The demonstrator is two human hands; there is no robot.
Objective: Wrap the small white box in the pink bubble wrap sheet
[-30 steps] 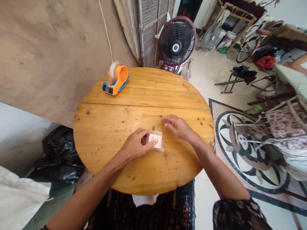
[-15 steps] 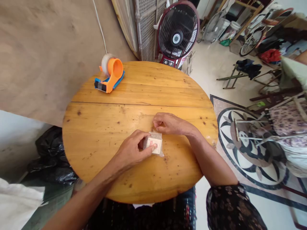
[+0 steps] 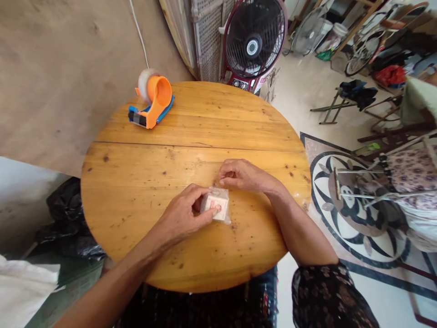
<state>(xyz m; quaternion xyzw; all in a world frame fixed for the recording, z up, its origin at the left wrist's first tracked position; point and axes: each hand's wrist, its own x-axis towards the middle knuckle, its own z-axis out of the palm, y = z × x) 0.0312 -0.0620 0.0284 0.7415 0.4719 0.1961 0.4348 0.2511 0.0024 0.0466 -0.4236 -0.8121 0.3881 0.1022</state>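
A small pale box point(image 3: 218, 205) with reddish print, wrapped in clear plastic, sits on the round wooden table point(image 3: 143, 182). My left hand point(image 3: 189, 207) grips it from the left, thumb across the printed face and fingers along the far side. Just beyond the box's far right corner is my right hand point(image 3: 241, 175), its fingers curled and thumb pressed to the fingertips near the loose plastic. Whether those fingertips pinch a bit of the film is too small to tell. An orange and blue tape dispenser point(image 3: 155, 102) with a roll of clear tape stands at the table's far left.
Behind the table stands a dark red electric fan point(image 3: 252, 45). A brown board point(image 3: 68, 82) borders the table's far left. Black plastic bags point(image 3: 68, 214) lie low on the left. To the right are a folding stool point(image 3: 344, 102) and a chair with a patterned cover point(image 3: 413, 171).
The view has shifted slightly. My left hand still holds the box, which looks turned a little; my right hand stays beside its far corner with fingers curled.
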